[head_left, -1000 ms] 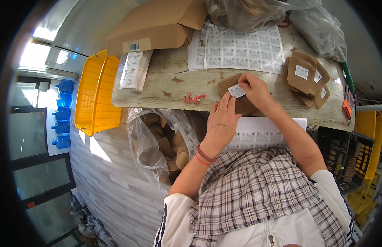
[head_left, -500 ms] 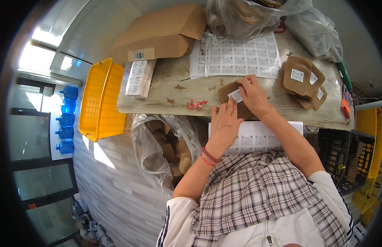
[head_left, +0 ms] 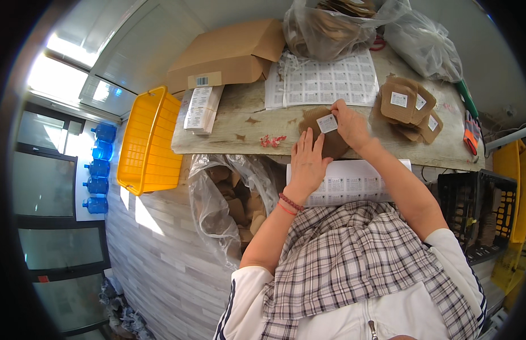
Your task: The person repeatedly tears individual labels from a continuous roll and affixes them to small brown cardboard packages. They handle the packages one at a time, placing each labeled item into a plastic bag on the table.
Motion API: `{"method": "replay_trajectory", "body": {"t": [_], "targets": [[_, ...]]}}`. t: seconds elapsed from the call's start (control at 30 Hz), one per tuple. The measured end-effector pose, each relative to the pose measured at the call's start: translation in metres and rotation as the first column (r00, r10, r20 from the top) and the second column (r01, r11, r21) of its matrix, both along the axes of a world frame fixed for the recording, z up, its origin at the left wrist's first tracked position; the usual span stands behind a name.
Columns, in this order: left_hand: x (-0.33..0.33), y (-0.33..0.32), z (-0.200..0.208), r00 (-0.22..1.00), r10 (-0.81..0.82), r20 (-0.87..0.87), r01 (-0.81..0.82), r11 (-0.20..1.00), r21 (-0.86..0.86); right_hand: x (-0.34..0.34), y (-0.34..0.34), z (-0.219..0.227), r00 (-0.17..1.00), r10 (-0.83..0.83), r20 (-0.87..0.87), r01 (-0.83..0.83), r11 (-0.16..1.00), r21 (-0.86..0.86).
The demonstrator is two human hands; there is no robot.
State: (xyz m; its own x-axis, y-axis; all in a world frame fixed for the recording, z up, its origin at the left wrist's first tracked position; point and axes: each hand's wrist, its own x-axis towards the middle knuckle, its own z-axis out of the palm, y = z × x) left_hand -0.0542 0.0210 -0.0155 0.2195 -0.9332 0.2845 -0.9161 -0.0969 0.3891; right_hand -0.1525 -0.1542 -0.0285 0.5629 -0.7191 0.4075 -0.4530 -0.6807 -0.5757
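Note:
A brown cardboard piece [head_left: 311, 117] with rounded corners lies at the front edge of the table, a white square label [head_left: 327, 123] flat on its upper part. My left hand [head_left: 309, 164] rests with its fingers stretched out over the cardboard's lower left side, fingertips just below the label. Beside the label's right edge, my right hand [head_left: 352, 126] has its fingers curled and pinched together. What lies between those fingertips is hidden. To the right sits a loose stack of labelled cardboard pieces [head_left: 400, 97].
Label sheets [head_left: 331, 76] lie behind my hands; another label sheet [head_left: 353, 181] is at my lap. A cardboard box [head_left: 229, 54], paper slips [head_left: 203, 110] and plastic bags [head_left: 325, 37] stand at the back. Below the table are a bag of cardboard pieces [head_left: 232, 198] and a black crate [head_left: 473, 209].
The label, held slightly tilted under both hands' fingers before, now lies flat on the cardboard. My left fingers have slid down off it, and my right hand has curled. The view has shifted slightly.

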Motion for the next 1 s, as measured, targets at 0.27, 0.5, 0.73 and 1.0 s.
{"method": "replay_trajectory", "body": {"t": [0.27, 0.5, 0.73, 1.0], "targets": [[0.005, 0.016, 0.013, 0.979, -0.144, -0.142, 0.133, 0.988, -0.081, -0.111, -0.085, 0.093, 0.826, -0.555, 0.097, 0.560, 0.793, -0.240], [-0.014, 0.042, 0.025, 0.949, -0.298, -0.098, 0.298, 0.954, -0.014, -0.190, -0.018, 0.085, 0.992, -0.099, -0.078, 0.057, 0.901, -0.429], [-0.021, 0.041, 0.032, 0.924, -0.382, -0.002, 0.381, 0.924, 0.039, -0.183, 0.080, 0.038, 0.923, 0.290, -0.254, -0.311, 0.949, -0.047], [-0.026, 0.057, 0.043, 0.955, -0.273, -0.116, 0.289, 0.943, 0.164, -0.177, 0.079, 0.041, 0.905, 0.336, -0.263, -0.350, 0.937, -0.007]]}}
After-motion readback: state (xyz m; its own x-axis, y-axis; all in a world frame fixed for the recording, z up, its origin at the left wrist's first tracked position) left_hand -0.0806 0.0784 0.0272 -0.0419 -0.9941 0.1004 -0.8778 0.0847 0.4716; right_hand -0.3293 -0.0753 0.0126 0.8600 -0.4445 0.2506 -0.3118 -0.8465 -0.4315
